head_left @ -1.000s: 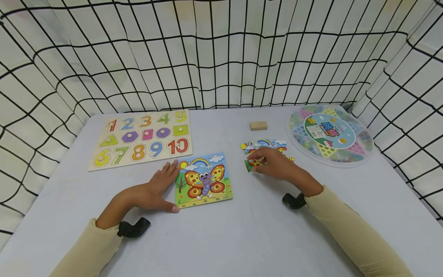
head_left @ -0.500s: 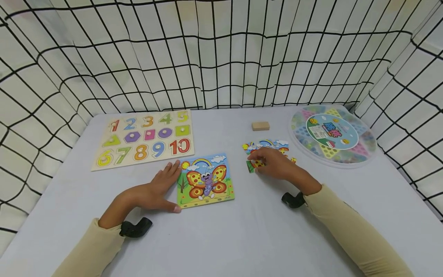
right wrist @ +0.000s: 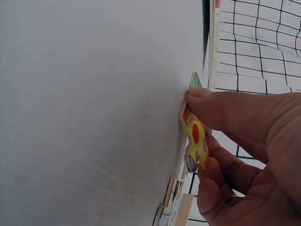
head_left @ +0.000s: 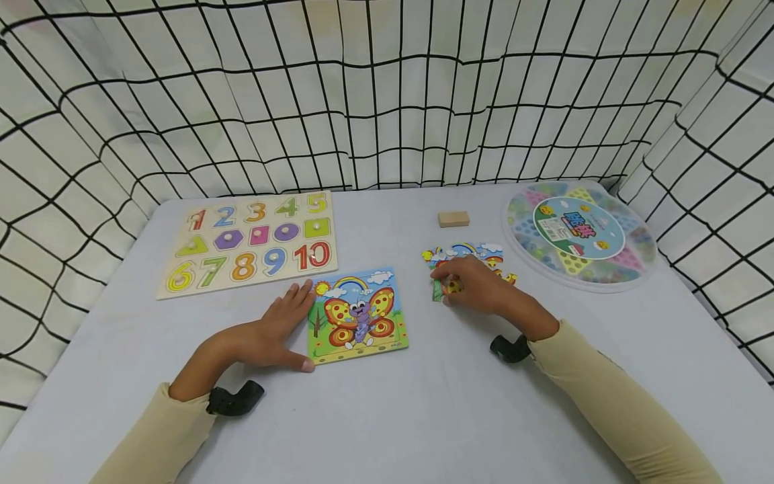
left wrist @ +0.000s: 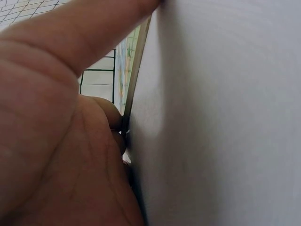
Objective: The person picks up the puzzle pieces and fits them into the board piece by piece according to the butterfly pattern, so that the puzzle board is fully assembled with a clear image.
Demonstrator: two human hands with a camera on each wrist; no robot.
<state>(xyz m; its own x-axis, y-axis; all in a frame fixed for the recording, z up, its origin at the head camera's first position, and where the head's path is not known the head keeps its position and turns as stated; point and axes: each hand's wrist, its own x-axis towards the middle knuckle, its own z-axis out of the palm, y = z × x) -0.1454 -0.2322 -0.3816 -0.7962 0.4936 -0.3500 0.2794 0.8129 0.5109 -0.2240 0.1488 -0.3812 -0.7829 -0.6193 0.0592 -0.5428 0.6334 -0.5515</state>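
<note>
A: Inventory pls, biggest first.

B: Black net [head_left: 375,121] round the back & sides, white behind it. Then the bench [head_left: 387,417], white top.

A: Next?

B: Number board [head_left: 272,218], far L, nos. 1–10 w/ a row of shapes between. Then a round box [head_left: 578,228], far R, lying flat w/ a blue label on top.

A: Mid-size?

B: Butterfly board [head_left: 361,316], flat nr the middle, just beside the number board's near edge. L hand [head_left: 275,336] is at it: grip's released, thumb & fingers spread along the butterfly board's L edge.

A: And the R hand [head_left: 474,286]?

B: Grip's pinching a puzzle piece [right wrist: 195,132], green/red/yellow, w/ thumb & fingers. It's R of the butterfly board, a bit tilted, v. close to the bench; can't tell if touching.

A: Other bits?

B: More puzzle pcs [head_left: 465,249] lying flat just beyond the R hand, partly hidden by it. Last & smallest-ish: wooden block [head_left: 453,219], further back, nr those pcs.
</note>
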